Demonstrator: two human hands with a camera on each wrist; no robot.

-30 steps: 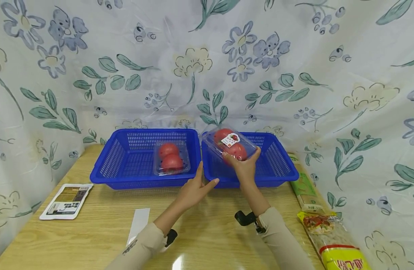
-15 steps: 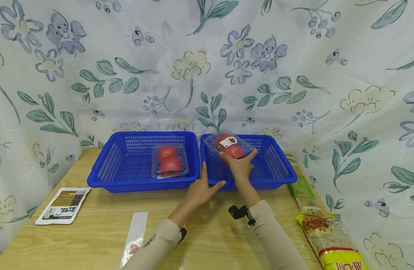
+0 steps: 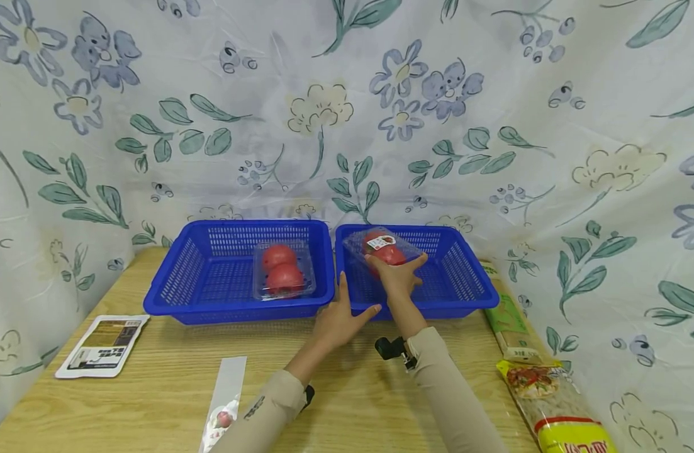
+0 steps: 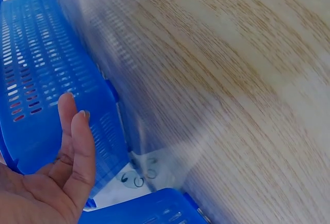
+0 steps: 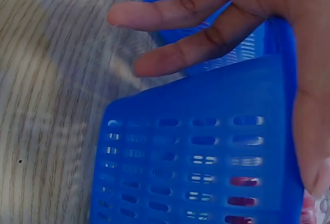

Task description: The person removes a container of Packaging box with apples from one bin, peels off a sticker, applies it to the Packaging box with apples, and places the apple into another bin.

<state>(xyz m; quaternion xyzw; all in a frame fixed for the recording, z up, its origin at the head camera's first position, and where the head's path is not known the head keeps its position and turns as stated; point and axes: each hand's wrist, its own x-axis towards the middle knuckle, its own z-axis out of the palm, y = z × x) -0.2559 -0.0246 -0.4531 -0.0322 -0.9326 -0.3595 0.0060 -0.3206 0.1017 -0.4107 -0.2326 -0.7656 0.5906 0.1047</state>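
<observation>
Right hand (image 3: pixel 400 277) pinches clear plastic clamshell (image 3: pixel 382 241) by its near side, inside right blue basket (image 3: pixel 454 307), toward counter's (image 3: pixel 154 409) far right corner. Left hand (image 3: pixel 336 322), fingers spread, sits between basket rims. Clamshell: probably light, slick, flexy; tomatoes (image 3: pixel 391 253) bruise. Best gripped at edges.

In the head view, the right hand (image 3: pixel 400 278) hides part of the clear fruit pack (image 3: pixel 382 245). The bottom edge cuts off a yellow-ended bag (image 3: pixel 556 406), and lettering on the white-edged packet (image 3: pixel 102 347) is too small to read.
</observation>
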